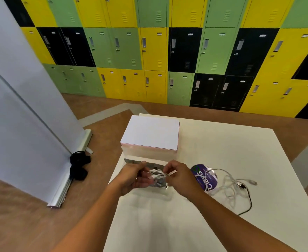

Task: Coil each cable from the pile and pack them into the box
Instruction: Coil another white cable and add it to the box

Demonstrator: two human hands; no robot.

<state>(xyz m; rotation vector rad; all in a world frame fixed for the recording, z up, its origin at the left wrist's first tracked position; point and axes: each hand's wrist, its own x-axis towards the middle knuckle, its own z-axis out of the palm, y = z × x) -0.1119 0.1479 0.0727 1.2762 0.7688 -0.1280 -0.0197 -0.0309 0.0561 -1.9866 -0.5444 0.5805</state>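
Coiling white cable (pixel 157 174), left hand (pixel 131 176) and right hand (pixel 179 176) both pinching it; pile (pixel 229 186) at 3 o'clock not yet packed in box (pixel 150 135).

The only view comes from a wide-angle camera worn on the person's head. It faces forward and tilts down over the square white table (pixel 231 151), whose near edge runs off the bottom of the frame. Both forearms enter from below. The left hand (pixel 131 176) and right hand (pixel 180 176) meet close under the lens, near frame centre, on a small bundle of white cable (pixel 157 174). A flat white rectangular box (pixel 151 135) lies just beyond them. Farther off, brown floor (pixel 95 110) and a wall of yellow, green and black metal lockers (pixel 153 50) fill the upper half, bowed by the lens.
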